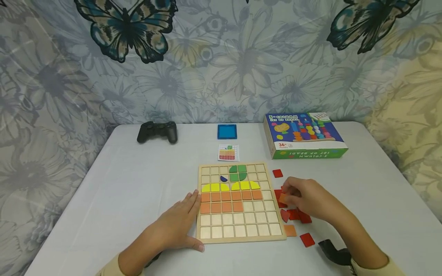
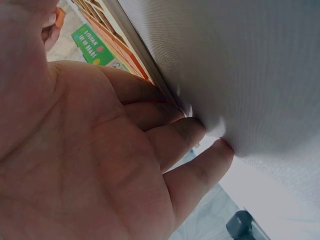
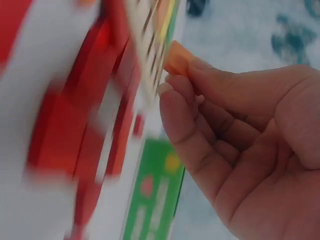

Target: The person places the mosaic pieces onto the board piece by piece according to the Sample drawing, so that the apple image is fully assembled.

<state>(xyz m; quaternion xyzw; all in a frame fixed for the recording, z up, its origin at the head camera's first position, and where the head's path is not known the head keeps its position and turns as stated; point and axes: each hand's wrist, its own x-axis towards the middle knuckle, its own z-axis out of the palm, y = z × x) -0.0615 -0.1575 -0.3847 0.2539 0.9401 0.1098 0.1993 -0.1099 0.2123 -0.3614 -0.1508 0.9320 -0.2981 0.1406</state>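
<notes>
A wooden grid board (image 1: 241, 241) lies on the white table, holding green leaf-shaped pieces (image 1: 238, 173), yellow pieces (image 1: 215, 188) and orange square tiles (image 1: 226, 196). One small dark blue piece (image 1: 223, 178) lies aslant in an upper cell. My left hand (image 1: 179, 222) rests on the table with extended fingers against the board's left edge; in the left wrist view, the left hand (image 2: 115, 150) shows its palm. Right of the board, my right hand (image 1: 305, 197) pinches an orange square tile (image 3: 178, 59) between thumb and fingertips, above loose red tiles (image 1: 293, 214).
A pattern card (image 1: 228, 152) lies behind the board, with a blue square tray (image 1: 227, 132) beyond it. A black game controller (image 1: 157, 132) sits at the back left. At the back right is a puzzle box (image 1: 307, 136). Another orange tile (image 1: 290, 230) lies by the board's lower right corner.
</notes>
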